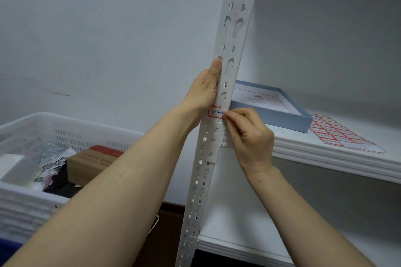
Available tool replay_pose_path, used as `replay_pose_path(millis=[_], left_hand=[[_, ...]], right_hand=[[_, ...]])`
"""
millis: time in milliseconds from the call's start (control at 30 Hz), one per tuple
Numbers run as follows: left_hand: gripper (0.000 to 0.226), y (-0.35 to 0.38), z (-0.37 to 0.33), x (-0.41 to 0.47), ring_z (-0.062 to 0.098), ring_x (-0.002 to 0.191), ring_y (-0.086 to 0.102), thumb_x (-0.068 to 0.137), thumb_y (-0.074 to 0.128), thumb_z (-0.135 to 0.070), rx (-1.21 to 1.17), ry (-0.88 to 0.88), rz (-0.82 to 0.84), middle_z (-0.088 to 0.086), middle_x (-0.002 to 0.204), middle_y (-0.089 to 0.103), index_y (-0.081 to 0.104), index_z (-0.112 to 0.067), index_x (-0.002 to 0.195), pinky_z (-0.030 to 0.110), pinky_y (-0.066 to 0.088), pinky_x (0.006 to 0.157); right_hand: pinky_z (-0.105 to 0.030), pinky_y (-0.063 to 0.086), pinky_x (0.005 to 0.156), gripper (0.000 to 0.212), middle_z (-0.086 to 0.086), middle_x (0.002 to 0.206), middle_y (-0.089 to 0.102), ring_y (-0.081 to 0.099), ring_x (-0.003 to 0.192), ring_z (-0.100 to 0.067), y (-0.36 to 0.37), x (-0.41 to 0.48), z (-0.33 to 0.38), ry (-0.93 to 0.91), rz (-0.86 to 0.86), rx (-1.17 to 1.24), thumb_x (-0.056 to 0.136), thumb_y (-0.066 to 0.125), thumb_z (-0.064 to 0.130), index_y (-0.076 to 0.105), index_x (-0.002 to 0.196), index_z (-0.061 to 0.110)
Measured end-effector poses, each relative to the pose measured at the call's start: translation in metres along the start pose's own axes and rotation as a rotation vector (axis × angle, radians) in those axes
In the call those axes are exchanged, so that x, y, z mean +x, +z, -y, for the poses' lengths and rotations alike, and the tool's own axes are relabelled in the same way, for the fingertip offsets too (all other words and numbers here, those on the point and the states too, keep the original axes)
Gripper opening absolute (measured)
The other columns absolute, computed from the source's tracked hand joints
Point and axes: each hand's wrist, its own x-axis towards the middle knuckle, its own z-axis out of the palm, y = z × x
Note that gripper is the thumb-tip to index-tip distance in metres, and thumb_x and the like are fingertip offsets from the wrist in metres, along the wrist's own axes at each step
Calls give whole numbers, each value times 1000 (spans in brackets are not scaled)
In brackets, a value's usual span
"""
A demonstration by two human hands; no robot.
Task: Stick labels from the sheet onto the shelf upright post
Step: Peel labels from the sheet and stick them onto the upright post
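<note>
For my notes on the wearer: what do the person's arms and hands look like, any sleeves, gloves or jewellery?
The left forearm and right forearm are bare, no sleeve in view. The left hand and right hand wear no glove, ring, watch or bracelet.

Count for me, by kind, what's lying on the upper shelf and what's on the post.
Label on the post: 1
Label sheet on the shelf: 1
Blue tray on the shelf: 1
Total: 3

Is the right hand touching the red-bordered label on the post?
Touching. In the head view, fingertips of the right hand pinch the label by its right edge on the post.
</note>
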Motion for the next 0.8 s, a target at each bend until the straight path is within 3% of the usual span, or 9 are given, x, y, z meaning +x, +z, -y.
replay_pose_path(millis=[333, 467, 633, 700, 800], left_hand=[[35, 1, 2, 1, 17, 83, 41, 100, 27, -49, 4, 7, -5, 7, 92, 45, 44, -18, 98, 31, 36, 72], [36, 1, 1, 0, 16, 83, 43, 99, 28, -50, 6, 1, -22, 7, 92, 47, 46, -18, 98, 31, 38, 74], [45, 2, 4, 3, 16, 80, 48, 96, 30, -55, 15, -39, -61, 6, 91, 51, 53, -16, 99, 32, 43, 76], [62, 1, 5, 4, 16, 82, 52, 95, 31, -58, 20, -69, -95, 9, 93, 54, 57, -2, 107, 32, 48, 79], [66, 2, 5, 5, 16, 83, 55, 94, 31, -59, 39, -83, -116, 9, 97, 57, 56, -1, 113, 31, 50, 81]], right_hand=[[-27, 50, 45, 7, -5, 79, 68, 61, 56, -20, 6, 0, -3, -57, -14, -89, 83, 67, 10, 70, 78, 5], [-30, 54, 50, 17, -7, 81, 69, 65, 62, -21, 2, -2, -9, -114, -33, -28, 88, 61, 16, 74, 85, 4], [-25, 50, 43, 14, -6, 77, 70, 62, 54, -22, 3, 0, -8, -149, -46, -115, 85, 64, 14, 75, 91, 7], [-23, 48, 41, 20, -5, 76, 70, 60, 51, -22, 1, 2, -6, -186, -62, -158, 90, 59, 19, 75, 86, 8], [-21, 45, 39, 40, -4, 77, 70, 59, 48, -21, -1, 5, -1, -197, -69, -185, 99, 43, 27, 75, 83, 8]])
